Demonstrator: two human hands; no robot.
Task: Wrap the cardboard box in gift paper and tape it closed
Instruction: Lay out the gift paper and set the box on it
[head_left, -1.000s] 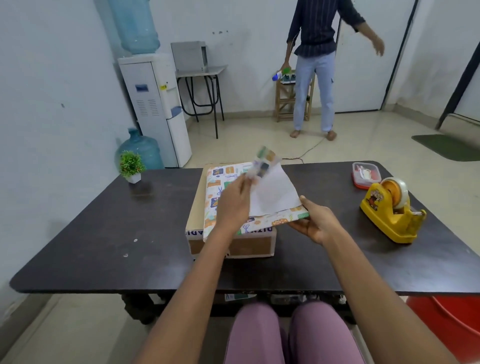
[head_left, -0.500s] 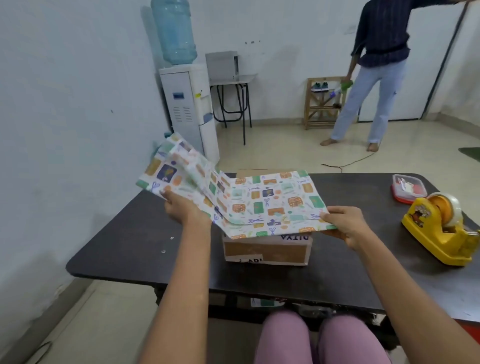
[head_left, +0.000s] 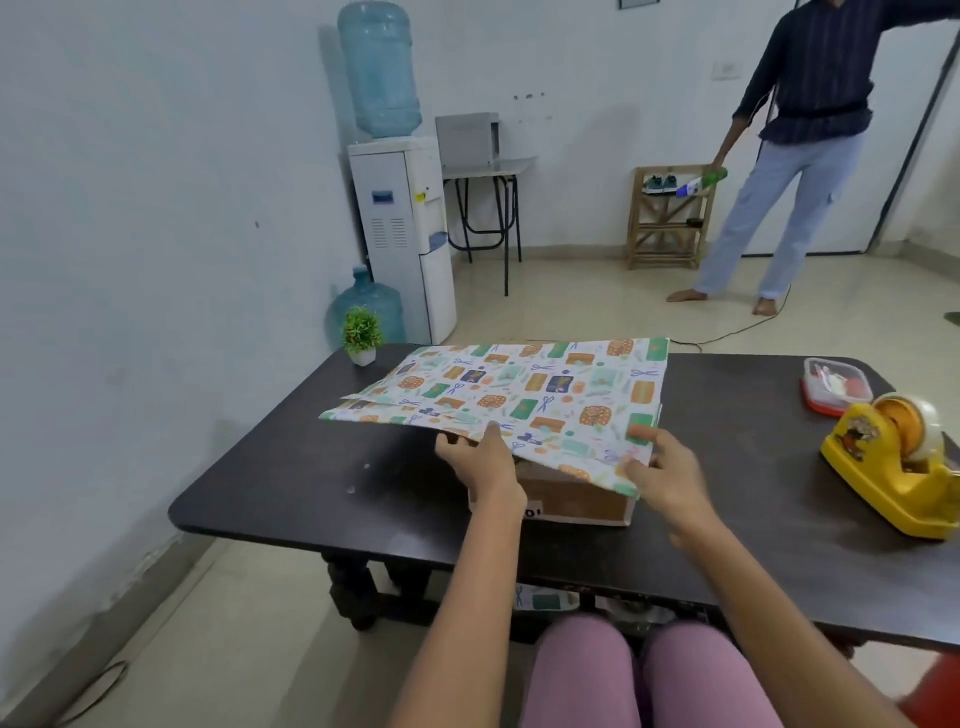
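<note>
- We hold the gift paper (head_left: 524, 395) by its near edge with both hands, spread printed side up over the cardboard box (head_left: 576, 499), which sits near the middle of the dark table (head_left: 291, 483) with only its near side showing
- Our left hand (head_left: 480, 462) grips the near edge toward the middle, fingers curled under the sheet
- Our right hand (head_left: 667, 478) pinches the near right corner, thumb on top
- The paper looks light and limp: its left part hangs unsupported past the box and shows a fold line, so we judge it creases and tears easily
- Best taken at edges and corners, with even tension
- The box looks stiff and light
- The yellow tape dispenser (head_left: 898, 467) waits on the right, untouched
</note>
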